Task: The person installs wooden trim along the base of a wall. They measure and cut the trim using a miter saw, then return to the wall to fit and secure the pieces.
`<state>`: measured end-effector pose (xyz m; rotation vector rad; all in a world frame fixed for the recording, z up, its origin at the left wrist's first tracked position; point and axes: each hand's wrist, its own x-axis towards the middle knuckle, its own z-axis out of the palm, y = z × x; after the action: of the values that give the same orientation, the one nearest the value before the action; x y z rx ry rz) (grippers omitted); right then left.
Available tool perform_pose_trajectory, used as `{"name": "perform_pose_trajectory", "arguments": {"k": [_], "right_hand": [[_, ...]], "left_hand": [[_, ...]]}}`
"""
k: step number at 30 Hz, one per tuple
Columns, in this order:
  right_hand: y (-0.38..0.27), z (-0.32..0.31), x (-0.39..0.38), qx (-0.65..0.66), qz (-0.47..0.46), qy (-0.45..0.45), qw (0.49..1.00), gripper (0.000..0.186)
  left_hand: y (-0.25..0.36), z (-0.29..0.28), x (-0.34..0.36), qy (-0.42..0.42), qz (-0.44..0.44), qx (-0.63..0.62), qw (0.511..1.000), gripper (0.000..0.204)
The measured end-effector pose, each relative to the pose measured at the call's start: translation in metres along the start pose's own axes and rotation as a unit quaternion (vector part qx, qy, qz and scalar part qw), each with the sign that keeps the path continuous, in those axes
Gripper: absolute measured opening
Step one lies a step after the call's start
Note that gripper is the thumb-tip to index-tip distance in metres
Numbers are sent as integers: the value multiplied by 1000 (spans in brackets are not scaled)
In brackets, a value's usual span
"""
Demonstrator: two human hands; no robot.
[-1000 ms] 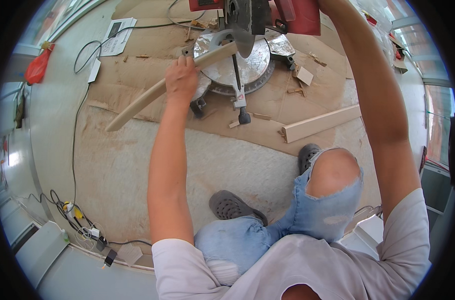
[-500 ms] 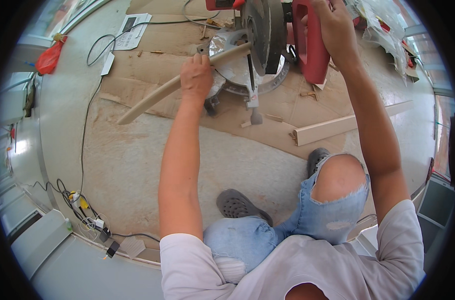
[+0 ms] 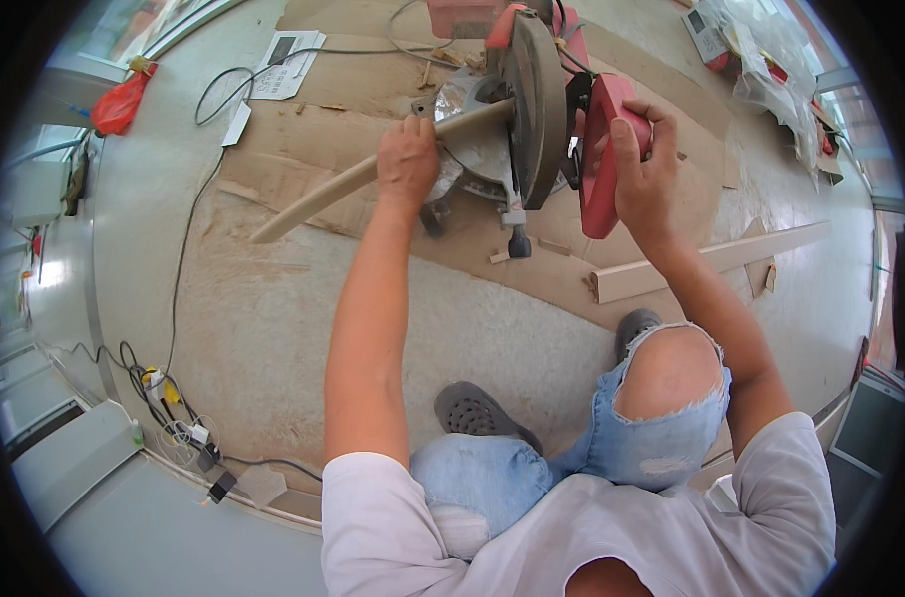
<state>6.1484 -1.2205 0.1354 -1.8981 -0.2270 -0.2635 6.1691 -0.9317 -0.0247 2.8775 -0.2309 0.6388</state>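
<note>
A person crouching on a floor laid with cardboard sheeting (image 3: 303, 139) is working a red mitre saw (image 3: 532, 109), with a long pale wooden moulding strip (image 3: 343, 184) lying across the saw's round metal bed and running out to the person's left, its far end resting on the cardboard. The left hand (image 3: 408, 159) is pressing flat on the strip just beside the blade, palm down and fingers spread over the wood, pinning it rather than gripping it. The right hand (image 3: 641, 164) is wrapped tightly around the saw's red handle (image 3: 604, 159), fingers fully curled. The blade guard (image 3: 532, 99) is standing above the strip, and whether the teeth are touching the wood cannot be told, since the guard is hiding the contact line. No severed end is showing on the bed, so the cut is judged to be not yet made: the strip is placed and held, the saw is in hand, and lowering the blade through the wood is what is left. Small offcuts (image 3: 500, 257) are lying near the saw's base, and a second length of moulding (image 3: 711, 261) is lying on the cardboard to the right, beside the bent knee in torn jeans. Power cables (image 3: 189, 249) are trailing across the floor at left
</note>
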Motion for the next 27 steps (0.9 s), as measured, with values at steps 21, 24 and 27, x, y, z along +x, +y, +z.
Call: {"name": "perform_pose_trajectory", "arguments": {"k": [21, 24, 27], "right_hand": [[-48, -41, 224, -59, -91, -133, 985, 43], [45, -87, 121, -167, -78, -118, 976, 30], [178, -170, -14, -433, -13, -338, 835, 32]], "left_hand": [[-61, -145, -116, -321, -242, -43, 914, 35], [-41, -195, -133, -351, -325, -178, 860, 33], [-13, -232, -139, -356, -364, -243, 826, 32]]}}
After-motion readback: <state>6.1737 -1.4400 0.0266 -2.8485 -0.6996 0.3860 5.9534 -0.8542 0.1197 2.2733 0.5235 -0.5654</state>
